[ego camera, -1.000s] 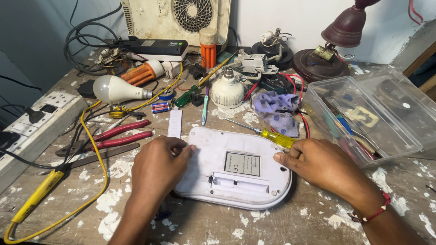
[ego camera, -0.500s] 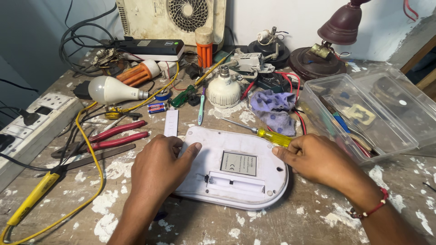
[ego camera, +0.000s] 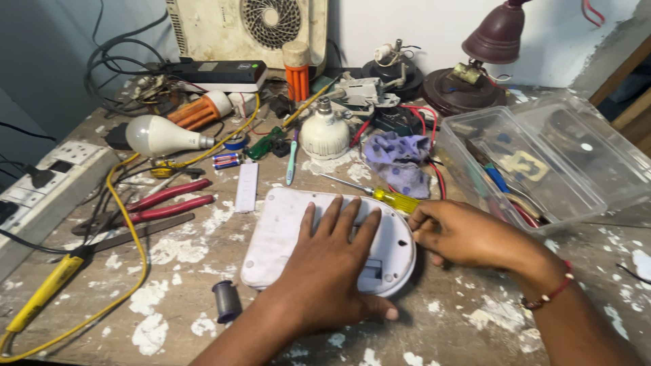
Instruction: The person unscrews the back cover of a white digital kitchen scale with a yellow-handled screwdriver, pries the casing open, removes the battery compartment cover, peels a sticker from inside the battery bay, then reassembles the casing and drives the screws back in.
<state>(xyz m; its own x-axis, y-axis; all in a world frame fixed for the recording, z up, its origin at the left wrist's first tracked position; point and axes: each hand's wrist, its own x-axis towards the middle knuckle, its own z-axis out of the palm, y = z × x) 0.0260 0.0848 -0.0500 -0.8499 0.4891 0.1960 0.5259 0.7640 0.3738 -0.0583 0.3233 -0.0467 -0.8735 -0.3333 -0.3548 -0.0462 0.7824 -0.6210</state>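
Note:
A white, rounded flat device lies on the paint-flecked workbench. My left hand rests flat across its middle with fingers spread and the thumb hooked on the near rim. At the device's right rim, my right hand has its fingers curled against the edge. A yellow-handled screwdriver lies just beyond those fingertips, with its shaft pointing left. Whether the fingers touch its handle is unclear.
A small dark spool stands left of my wrist. Red-handled pliers, a white bulb, a power strip and a yellow-handled tool lie left. An open clear plastic box, purple cloth and lamp sit right.
My left hand has slid from the device's left edge onto its middle, covering the panel that showed before. My right hand stays at the right rim.

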